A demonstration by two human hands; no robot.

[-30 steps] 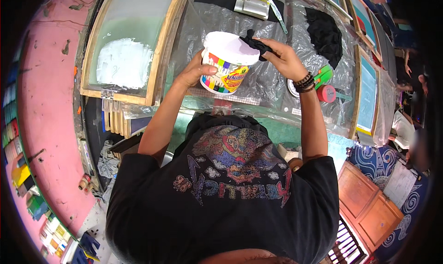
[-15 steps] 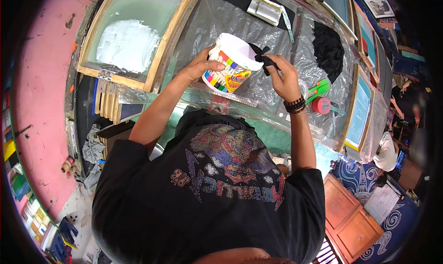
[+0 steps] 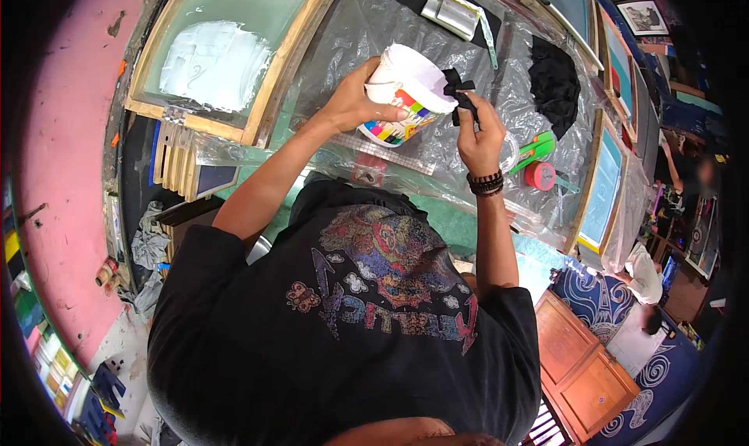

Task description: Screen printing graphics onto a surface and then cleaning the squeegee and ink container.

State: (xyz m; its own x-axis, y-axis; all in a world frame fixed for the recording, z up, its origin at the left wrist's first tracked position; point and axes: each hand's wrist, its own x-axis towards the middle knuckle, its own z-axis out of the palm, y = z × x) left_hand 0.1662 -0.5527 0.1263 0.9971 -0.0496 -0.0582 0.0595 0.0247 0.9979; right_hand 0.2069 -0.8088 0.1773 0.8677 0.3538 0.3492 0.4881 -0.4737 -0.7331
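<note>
My left hand grips a white plastic tub with a colourful printed label, its thumb across the front and the fingers behind the far side. The tub leans, with its open mouth up and toward the right. In my right hand a crumpled black cloth is pinched against the tub's right rim. Beaded bracelets ring that wrist. Just right of it lie a green-handled tool and a round red lid or container.
Plastic sheeting covers the table. A wood-framed screen with white ink lies at left. Beyond the tub are a metal container and a bunched black cloth. A blue framed screen stands right; other people are farther right.
The tub and both hands have shifted slightly to the right and tilted a little more. The black cloth has moved along the tub's rim.
</note>
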